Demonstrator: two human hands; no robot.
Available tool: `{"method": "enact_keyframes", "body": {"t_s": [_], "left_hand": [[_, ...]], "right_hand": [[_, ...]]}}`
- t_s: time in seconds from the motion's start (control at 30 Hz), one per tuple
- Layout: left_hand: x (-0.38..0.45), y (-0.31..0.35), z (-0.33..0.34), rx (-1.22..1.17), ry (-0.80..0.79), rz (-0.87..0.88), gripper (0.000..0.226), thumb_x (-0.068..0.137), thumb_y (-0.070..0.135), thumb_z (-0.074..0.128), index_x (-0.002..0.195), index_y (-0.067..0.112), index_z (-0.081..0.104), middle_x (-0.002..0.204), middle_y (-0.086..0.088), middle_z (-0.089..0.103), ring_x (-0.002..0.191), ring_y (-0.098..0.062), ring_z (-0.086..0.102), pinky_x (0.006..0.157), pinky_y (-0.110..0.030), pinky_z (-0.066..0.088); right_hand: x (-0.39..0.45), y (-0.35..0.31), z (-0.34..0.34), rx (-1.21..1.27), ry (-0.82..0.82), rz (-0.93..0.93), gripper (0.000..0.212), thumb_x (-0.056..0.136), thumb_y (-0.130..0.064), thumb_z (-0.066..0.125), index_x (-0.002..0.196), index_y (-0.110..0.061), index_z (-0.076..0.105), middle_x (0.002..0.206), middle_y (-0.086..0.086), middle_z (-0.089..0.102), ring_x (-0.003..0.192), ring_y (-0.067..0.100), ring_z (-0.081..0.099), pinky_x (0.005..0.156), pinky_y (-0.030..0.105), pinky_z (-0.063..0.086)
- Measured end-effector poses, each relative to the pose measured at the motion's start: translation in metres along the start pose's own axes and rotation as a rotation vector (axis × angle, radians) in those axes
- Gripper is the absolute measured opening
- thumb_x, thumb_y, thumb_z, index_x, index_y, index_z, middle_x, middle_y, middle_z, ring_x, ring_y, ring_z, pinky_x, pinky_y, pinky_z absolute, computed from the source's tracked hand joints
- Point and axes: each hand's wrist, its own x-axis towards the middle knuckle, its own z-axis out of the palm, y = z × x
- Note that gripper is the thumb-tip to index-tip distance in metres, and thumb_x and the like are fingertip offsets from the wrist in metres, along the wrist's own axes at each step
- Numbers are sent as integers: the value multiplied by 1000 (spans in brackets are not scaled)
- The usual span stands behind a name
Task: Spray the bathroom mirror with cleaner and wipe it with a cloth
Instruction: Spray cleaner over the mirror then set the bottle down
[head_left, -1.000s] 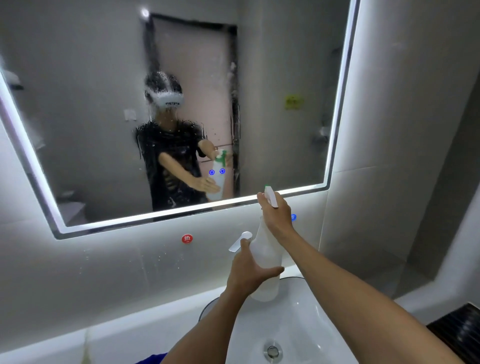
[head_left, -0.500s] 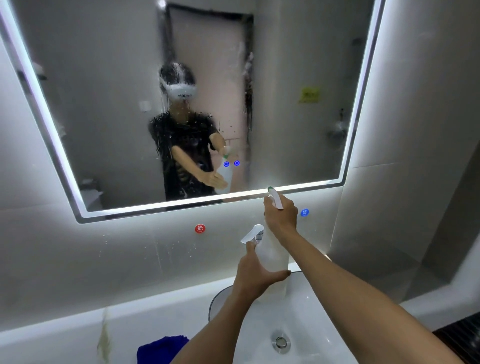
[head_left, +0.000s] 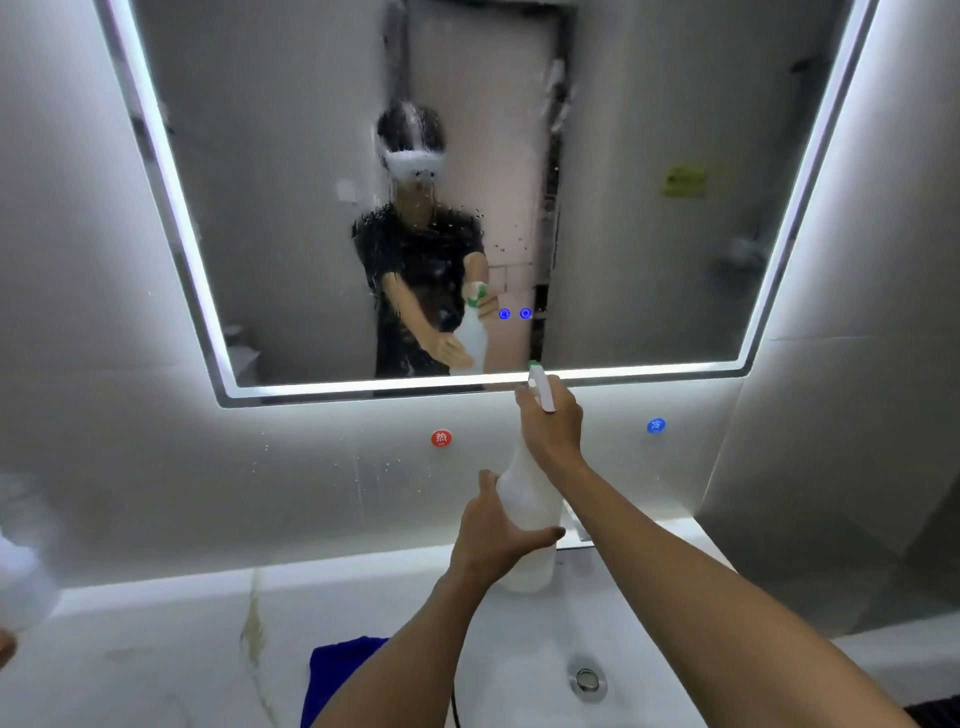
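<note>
I can't see the spray bottle (head_left: 524, 499) trigger — my right hand (head_left: 550, 426) covers it. My left forearm hides part of the blue cloth (head_left: 337, 670), which the bottom edge also cuts. The mirror (head_left: 260, 208) runs off the top — its reflection is blurred by droplets.

Home bathroom: backlit wall mirror (head_left: 649, 130), white sink (head_left: 649, 675) with drain (head_left: 587, 682), tiled walls.

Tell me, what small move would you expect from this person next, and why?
Probably setting the spray bottle down by the sink and reaching for the blue cloth. Droplets already dot the middle of the mirror, so spraying looks largely done. The right hand grips the bottle's trigger head, the left hand grips its body, and the cloth lies untouched on the counter.
</note>
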Motion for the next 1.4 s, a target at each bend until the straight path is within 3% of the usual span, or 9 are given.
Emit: {"method": "enact_keyframes", "body": {"t_s": [0.27,0.53,0.8,0.9,1.0,1.13,1.2,1.33,1.4], "left_hand": [[0,-21,-25,43,58,-16,86,51,55,88,113,26,36,98,16,54,92,-10,59,75,-30,56],[-4,-28,-31,50,73,-33,91,47,64,84,114,29,33,101,13,55,94,-11,59,78,-31,58],[-4,-31,-44,10,129,-48,92,50,60,86,119,27,35,105,11,55,96,-12,59,76,-25,54],[-2,-33,-59,32,157,-47,89,54,56,88,119,26,34,108,7,55,98,-15,59,79,-28,56],[-3,-36,-77,50,185,-44,87,57,51,90,119,24,34,109,5,54,98,-17,58,77,-25,53],[-7,-43,-96,74,224,-62,89,57,51,90,120,24,34,109,5,54,97,-18,58,77,-27,53],[-11,-47,-103,93,237,-74,89,57,52,89,122,25,33,109,6,53,98,-17,58,78,-26,52],[-20,-57,-115,113,270,-118,92,56,55,88,124,26,33,111,7,53,100,-16,57,80,-28,53],[-25,-62,-123,107,291,-136,91,56,54,89,122,27,33,110,7,53,100,-17,57,79,-28,53]], "right_hand": [[-7,-7,30,12,-83,-52,13,100,-18,54,91,-9,52,76,0,53,65,10,48,48,9,36],[-8,-7,44,-43,-31,-38,26,99,-23,54,78,-8,54,67,-1,51,60,10,47,55,23,34],[-12,-18,63,-23,-80,-109,25,99,-22,54,83,-5,58,69,2,55,59,13,52,54,21,42],[-14,-25,76,29,-130,-124,22,100,-22,55,93,-2,62,77,6,59,71,19,57,65,31,51],[-19,-37,86,60,-172,-157,22,98,-19,54,82,-4,53,70,3,51,66,19,48,61,33,41],[-29,-47,101,105,-216,-170,24,97,-17,54,75,-10,47,68,1,46,61,13,42,57,29,36],[-33,-49,109,121,-222,-181,20,97,-18,54,79,-10,51,70,1,49,63,14,45,60,31,41],[-44,-55,125,126,-251,-189,12,100,-17,53,89,-12,53,68,-7,47,61,6,45,55,17,34],[-51,-56,135,113,-266,-199,14,101,-19,52,92,-8,55,67,-9,47,59,7,46,56,17,35]]}}
